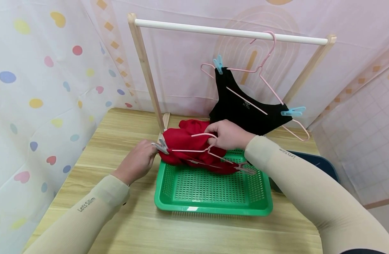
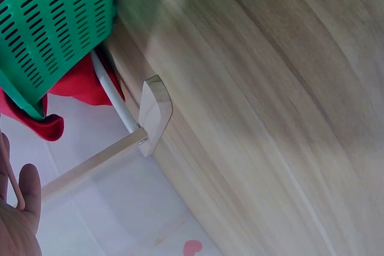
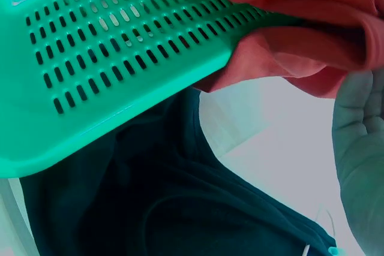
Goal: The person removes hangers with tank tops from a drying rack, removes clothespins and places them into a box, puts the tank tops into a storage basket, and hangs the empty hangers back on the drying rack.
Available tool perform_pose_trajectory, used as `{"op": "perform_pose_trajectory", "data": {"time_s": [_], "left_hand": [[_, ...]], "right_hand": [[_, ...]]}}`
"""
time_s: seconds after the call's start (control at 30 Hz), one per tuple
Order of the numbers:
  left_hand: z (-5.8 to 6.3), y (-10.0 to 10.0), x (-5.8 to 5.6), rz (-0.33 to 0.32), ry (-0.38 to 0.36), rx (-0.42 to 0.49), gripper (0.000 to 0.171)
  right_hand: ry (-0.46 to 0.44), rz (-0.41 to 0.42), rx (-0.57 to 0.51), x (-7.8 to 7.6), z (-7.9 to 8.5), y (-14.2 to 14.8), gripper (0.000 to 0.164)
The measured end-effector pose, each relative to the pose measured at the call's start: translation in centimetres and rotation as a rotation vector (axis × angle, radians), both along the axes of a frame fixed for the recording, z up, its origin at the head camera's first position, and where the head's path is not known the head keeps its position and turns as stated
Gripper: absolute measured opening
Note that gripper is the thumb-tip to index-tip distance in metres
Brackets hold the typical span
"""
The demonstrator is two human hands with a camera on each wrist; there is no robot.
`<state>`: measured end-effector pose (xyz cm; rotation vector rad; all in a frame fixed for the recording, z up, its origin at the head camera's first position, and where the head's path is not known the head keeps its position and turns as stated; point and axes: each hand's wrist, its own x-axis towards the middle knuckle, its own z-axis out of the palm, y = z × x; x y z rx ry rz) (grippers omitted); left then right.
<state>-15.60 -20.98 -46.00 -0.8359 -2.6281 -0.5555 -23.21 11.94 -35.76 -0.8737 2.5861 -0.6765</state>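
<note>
A red garment [image 1: 188,139] is fastened to a pink hanger [image 1: 189,151] by a grey clothespin [image 1: 162,146] on the left and another [image 1: 245,168] on the right. It lies bunched over the back of a green basket [image 1: 213,211]. My right hand [image 1: 227,135] grips the hanger near its hook, against the red cloth. At the hanger's left end, beside the clothespin, my left hand [image 1: 138,160] pinches the wire; the left wrist view shows that thin wire [image 2: 12,178] by the thumb. In the right wrist view, the red cloth [image 3: 300,58] hangs past the basket's edge.
Behind the basket stands a wooden rack with a white rod [image 1: 197,28]. A black top [image 1: 242,102] hangs there on another pink hanger [image 1: 267,67], held by blue clothespins [image 1: 292,112]. A dark container [image 1: 318,162] sits right of the basket, partly behind my right arm.
</note>
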Motion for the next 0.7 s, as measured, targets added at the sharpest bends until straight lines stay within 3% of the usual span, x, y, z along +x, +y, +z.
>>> {"op": "perform_pose_trajectory", "data": {"time_s": [0.13, 0.33, 0.43, 0.57, 0.7], "left_hand": [[-0.2, 0.0, 0.1, -0.011, 0.009, 0.002, 0.007], [-0.3, -0.1, 0.1, -0.011, 0.004, 0.002, 0.008], [-0.2, 0.0, 0.2, -0.005, -0.009, -0.002, 0.009], [-0.2, 0.0, 0.2, 0.006, -0.03, -0.01, 0.009], [-0.3, -0.1, 0.2, 0.009, -0.036, -0.011, 0.009]], "right_hand": [[-0.031, 0.034, 0.025, 0.0, -0.3, 0.0, 0.008], [-0.046, 0.067, 0.019, -0.1, -0.5, 0.2, 0.019], [0.039, 0.064, -0.012, -0.4, -0.7, 0.2, 0.023], [0.166, -0.008, -0.041, -0.8, -0.9, 0.1, 0.022], [0.158, -0.064, -0.012, -1.5, -0.7, -0.1, 0.028]]}}
